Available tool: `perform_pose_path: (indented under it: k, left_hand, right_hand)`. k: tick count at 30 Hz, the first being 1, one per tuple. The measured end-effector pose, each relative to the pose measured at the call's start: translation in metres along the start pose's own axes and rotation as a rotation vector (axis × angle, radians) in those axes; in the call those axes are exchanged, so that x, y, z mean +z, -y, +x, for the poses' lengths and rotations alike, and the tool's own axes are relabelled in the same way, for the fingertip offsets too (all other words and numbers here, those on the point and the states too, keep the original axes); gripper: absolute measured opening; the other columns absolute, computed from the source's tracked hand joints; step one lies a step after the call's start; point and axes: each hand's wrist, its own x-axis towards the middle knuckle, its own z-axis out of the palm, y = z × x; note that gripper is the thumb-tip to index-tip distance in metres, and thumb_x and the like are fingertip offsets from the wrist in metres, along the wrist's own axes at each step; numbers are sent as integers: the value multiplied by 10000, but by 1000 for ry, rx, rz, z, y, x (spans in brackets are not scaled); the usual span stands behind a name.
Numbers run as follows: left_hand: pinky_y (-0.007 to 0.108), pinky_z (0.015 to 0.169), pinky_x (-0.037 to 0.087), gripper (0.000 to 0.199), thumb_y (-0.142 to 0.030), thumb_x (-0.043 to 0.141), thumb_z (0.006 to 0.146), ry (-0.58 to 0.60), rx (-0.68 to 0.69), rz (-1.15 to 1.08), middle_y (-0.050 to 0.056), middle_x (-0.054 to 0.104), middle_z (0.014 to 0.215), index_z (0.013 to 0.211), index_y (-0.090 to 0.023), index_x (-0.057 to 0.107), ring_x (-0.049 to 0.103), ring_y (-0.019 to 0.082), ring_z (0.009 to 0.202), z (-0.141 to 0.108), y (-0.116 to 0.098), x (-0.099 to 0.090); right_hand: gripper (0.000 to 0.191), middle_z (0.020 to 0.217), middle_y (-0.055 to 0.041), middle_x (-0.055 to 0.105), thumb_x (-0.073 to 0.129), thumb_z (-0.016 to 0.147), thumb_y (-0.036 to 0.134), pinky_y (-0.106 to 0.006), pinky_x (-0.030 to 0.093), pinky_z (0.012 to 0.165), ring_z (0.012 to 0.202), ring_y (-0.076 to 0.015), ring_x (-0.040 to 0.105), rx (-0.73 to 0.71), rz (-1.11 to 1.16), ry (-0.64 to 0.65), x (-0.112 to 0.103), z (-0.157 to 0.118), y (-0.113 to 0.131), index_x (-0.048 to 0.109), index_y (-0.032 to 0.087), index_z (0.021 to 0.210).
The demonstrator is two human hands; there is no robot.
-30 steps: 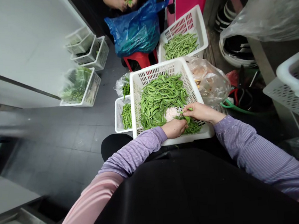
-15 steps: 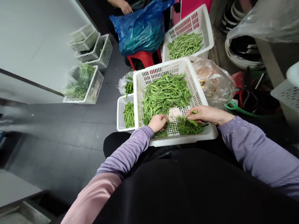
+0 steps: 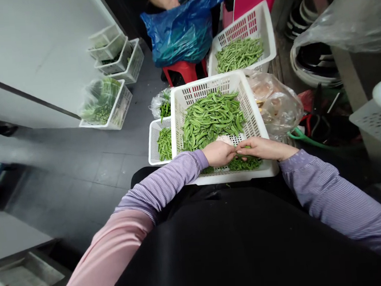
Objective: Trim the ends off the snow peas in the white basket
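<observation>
A large white slotted basket (image 3: 258,123) in front of my lap holds a heap of green pea pods (image 3: 211,114). Over its near end my two hands meet at the fingertips. My right hand (image 3: 259,149) is closed in a pinch on a pea pod, of which only a bit of green shows between the fingers. My left hand (image 3: 218,153) is closed too, its fingers at the same pod and mostly hidden behind its back. Beneath both hands lies a small pile of green trimmings (image 3: 244,163). A pale pinkish item (image 3: 224,138) sits beside the heap.
A small white basket of green pods (image 3: 165,144) stands at the left, a basket of green beans (image 3: 240,54) behind. Another person's hand (image 3: 171,3) is by a blue plastic bag (image 3: 181,34) on a red stool (image 3: 186,71). Scissors (image 3: 317,109) lie at the right.
My left hand has moved right from the basket's near left part to meet my right hand at the pod. The other person's hand has shifted slightly right.
</observation>
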Motion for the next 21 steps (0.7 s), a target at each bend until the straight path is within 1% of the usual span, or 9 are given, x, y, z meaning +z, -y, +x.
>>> perform_pose_path:
  k: [3, 5, 8, 10, 12, 14, 17, 19, 21]
  left_hand:
    - [168, 447, 332, 249, -225, 354, 842, -57, -61, -561, -52, 407, 491, 631, -138, 452, 376, 42, 413, 6, 3, -9]
    - [163, 378, 253, 258, -236, 312, 852, -154, -130, -867, -76, 323, 468, 621, -154, 392, 275, 28, 346, 12, 1, -8]
    - [158, 375, 260, 241, -243, 275, 856, -306, -172, -1052, -72, 333, 514, 669, -158, 402, 268, 25, 350, 23, 0, 5]
    - [170, 435, 352, 234, -248, 299, 847, -269, -204, -925, -48, 401, 558, 721, -150, 470, 365, 37, 408, 27, 6, 23]
    - [208, 578, 444, 148, -221, 430, 784, -133, -242, -606, -3, 499, 649, 764, -140, 553, 499, 78, 565, 29, 18, 44]
    - [252, 760, 456, 199, -161, 566, 669, -76, -294, -254, 58, 561, 855, 862, -147, 610, 554, 145, 816, 30, 31, 64]
    - [285, 861, 423, 277, -211, 525, 726, -133, -437, -25, 110, 549, 1034, 984, -158, 610, 535, 186, 976, 42, 42, 85]
    - [308, 829, 437, 279, -303, 463, 784, -49, -514, -32, 123, 584, 979, 946, -140, 621, 560, 198, 930, 57, 42, 91]
    - [322, 783, 448, 297, -352, 506, 754, 75, -537, -63, 131, 612, 908, 894, -120, 627, 576, 216, 872, 69, 40, 93]
  right_hand:
    - [462, 705, -19, 573, 586, 620, 584, -278, 376, 634, 653, -147, 500, -103, 114, -142, -2, -5, 6, 600, 151, 780]
    - [440, 695, -15, 555, 608, 608, 572, -283, 375, 645, 660, -152, 492, -132, 115, -299, -1, -6, 11, 589, 160, 761]
    - [360, 635, -9, 516, 587, 657, 534, -281, 367, 625, 627, -144, 460, -145, 43, -598, 3, -1, 15, 542, 177, 661]
    - [317, 620, -5, 499, 584, 676, 495, -274, 371, 596, 602, -136, 450, -152, 103, -869, 0, 2, 12, 500, 191, 642]
    - [271, 613, 6, 482, 563, 701, 457, -261, 372, 536, 545, -119, 436, -175, 307, -1139, -11, 4, 4, 455, 210, 667]
    - [250, 597, 19, 460, 551, 706, 426, -247, 364, 472, 490, -105, 426, -192, 599, -1280, -24, 3, -5, 397, 229, 684]
    - [281, 587, 25, 471, 602, 648, 387, -233, 361, 424, 464, -99, 435, -141, 878, -1179, -37, 4, -15, 367, 234, 672]
    - [270, 584, 26, 493, 632, 607, 363, -230, 362, 422, 458, -96, 432, -78, 844, -1031, -35, 7, -15, 412, 224, 677]
    - [241, 527, 42, 465, 635, 597, 353, -229, 339, 419, 430, -91, 399, 13, 678, -926, -28, 10, -12, 458, 208, 673]
